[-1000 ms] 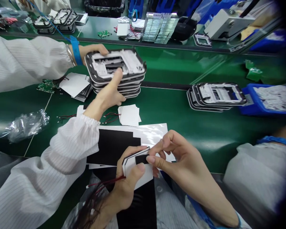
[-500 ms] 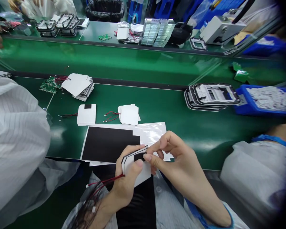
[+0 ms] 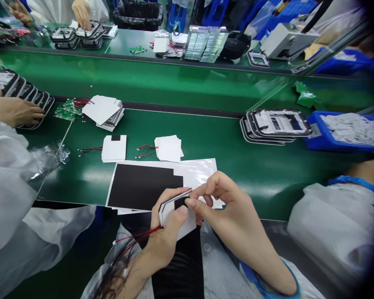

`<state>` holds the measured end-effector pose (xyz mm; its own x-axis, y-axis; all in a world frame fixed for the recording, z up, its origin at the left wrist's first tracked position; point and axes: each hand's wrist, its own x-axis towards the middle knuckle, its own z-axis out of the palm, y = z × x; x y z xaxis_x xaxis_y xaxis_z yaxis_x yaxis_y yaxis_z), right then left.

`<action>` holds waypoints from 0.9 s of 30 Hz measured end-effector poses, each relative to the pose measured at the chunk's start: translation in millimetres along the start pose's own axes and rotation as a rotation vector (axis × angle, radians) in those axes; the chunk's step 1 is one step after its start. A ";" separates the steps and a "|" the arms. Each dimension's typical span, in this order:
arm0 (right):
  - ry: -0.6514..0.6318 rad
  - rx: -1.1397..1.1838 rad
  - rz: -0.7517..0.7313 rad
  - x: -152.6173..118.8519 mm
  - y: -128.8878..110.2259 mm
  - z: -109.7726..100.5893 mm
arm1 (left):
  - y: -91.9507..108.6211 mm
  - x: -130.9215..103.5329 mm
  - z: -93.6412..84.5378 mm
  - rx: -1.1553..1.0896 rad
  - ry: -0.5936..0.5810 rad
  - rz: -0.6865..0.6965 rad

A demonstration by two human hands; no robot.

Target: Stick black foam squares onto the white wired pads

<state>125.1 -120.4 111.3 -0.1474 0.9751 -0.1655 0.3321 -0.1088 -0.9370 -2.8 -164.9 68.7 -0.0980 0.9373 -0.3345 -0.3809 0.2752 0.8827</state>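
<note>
My left hand (image 3: pixel 163 243) is wrapped round a small stack of white flat panels (image 3: pixel 187 226) with cut corners, thumb on top. Thin red wires (image 3: pixel 137 236) run from the panels past my wrist. A black tape patch (image 3: pixel 180 202) lies on the top panel near its upper edge. At that patch, the thumb and forefinger of my right hand (image 3: pixel 229 207) are pinched together on its right end. Beyond my hands lies a sheet of black tape (image 3: pixel 140 187) on white backing, one corner cut out in steps.
White wired panels lie in a single pile (image 3: pixel 114 148), a middle pile (image 3: pixel 168 148) and a taller stack (image 3: pixel 101 110) beside green circuit boards (image 3: pixel 67 110). Black-and-white frames (image 3: pixel 277 124) and a blue bin (image 3: pixel 345 131) stand right. A co-worker's hand (image 3: pixel 18 112) holds more frames at left.
A co-worker at left has brought a row of frames onto the bench. Another person's hand now reaches to frames across the bench. My hands have barely moved, still at the black patch.
</note>
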 end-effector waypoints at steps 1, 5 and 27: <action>0.003 -0.001 -0.001 0.1 0.2 0.3 | 0.5 0.0 1.4 -0.007 0.001 0.003; 0.011 -0.018 -0.014 0.1 0.1 1.4 | 4.7 1.1 5.8 -0.044 0.002 0.018; -0.074 -0.078 -0.072 18.3 12.0 1.1 | 1.0 10.5 -9.0 -0.364 -0.099 -0.216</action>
<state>125.4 -104.1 96.7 -0.2412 0.9626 -0.1236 0.3894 -0.0207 -0.9208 -12.6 -156.7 63.1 0.1012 0.8872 -0.4501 -0.6840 0.3905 0.6161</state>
